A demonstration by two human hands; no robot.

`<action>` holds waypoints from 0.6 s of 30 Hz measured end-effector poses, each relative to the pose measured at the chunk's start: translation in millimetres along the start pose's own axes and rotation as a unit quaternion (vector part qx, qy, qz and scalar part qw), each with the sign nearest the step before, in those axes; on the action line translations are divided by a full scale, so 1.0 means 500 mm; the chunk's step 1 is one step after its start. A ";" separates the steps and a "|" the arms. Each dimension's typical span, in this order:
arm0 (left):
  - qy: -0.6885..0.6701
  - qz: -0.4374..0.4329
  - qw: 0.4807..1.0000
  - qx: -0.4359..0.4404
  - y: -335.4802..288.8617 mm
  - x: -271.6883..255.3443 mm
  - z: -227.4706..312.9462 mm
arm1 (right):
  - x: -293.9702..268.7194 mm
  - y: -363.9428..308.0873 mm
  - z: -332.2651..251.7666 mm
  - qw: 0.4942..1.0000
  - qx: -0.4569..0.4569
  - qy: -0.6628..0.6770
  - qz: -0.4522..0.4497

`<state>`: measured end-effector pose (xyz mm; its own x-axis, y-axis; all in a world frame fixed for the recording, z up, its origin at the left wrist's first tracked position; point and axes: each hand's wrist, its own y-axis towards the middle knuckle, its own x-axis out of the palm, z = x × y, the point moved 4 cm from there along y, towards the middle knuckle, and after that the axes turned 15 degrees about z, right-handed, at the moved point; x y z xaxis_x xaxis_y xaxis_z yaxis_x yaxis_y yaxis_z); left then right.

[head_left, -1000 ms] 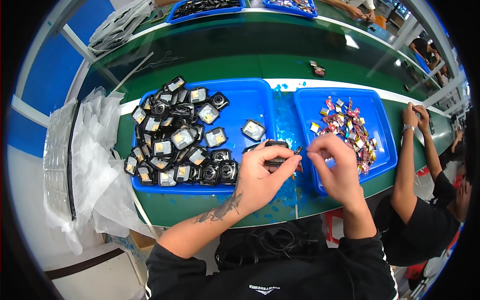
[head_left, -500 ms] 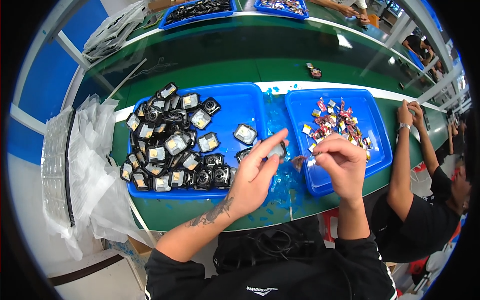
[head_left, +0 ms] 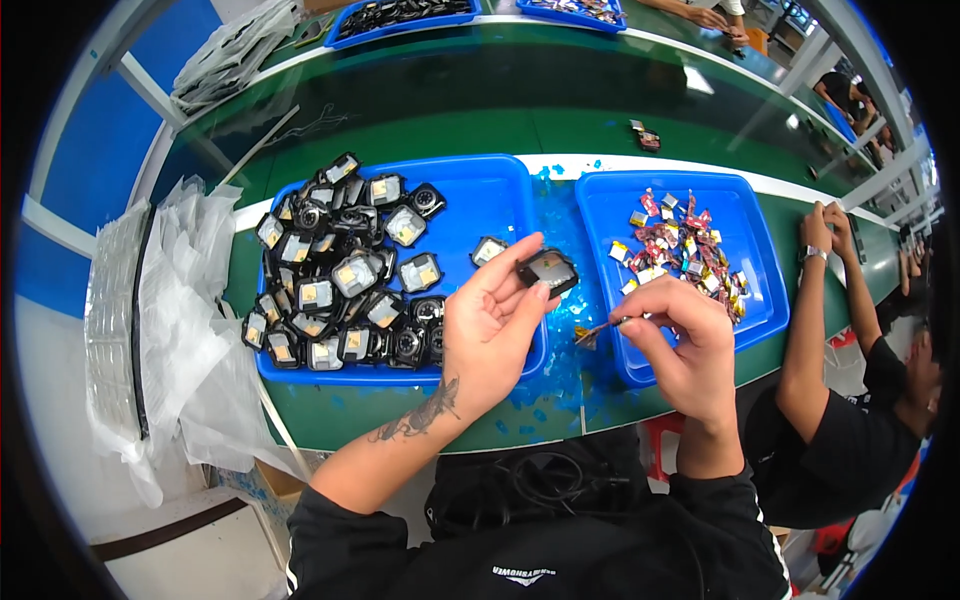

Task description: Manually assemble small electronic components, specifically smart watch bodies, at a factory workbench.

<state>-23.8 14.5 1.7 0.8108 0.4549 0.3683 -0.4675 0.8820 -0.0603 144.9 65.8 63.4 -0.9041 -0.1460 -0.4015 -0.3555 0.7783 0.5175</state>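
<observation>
Head view: left hand grips black module; right hand tool tip unclear.

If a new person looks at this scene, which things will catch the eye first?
First, the two hands at the centre: the left hand holds up a small black square part, while the right hand pinches a thin tool. Next, the left blue tray heaped with black parts, and the right blue tray with colourful small packets.

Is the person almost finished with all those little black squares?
Not nearly. The left hand holds one small black part, and the right hand holds a thin tool beside it. A big pile of black parts waits in the left blue tray. No finished pile is recognisable.
</observation>
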 end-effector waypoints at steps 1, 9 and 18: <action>-0.003 -0.022 1.000 -0.004 -0.001 0.009 0.003 | 0.005 -0.003 0.005 1.000 0.021 0.018 -0.006; -0.017 -0.124 0.990 -0.059 -0.017 0.020 -0.024 | 0.038 -0.014 0.015 0.998 0.019 -0.048 0.044; -0.017 -0.127 0.991 -0.043 -0.022 0.024 -0.022 | 0.044 -0.009 0.002 0.995 0.015 -0.074 0.071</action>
<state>-5.0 11.5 -3.3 0.8855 0.2148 0.4119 -0.2179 0.9752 -0.0400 127.0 59.9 51.4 -0.8995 0.0569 -0.4331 -0.2165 0.8032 0.5550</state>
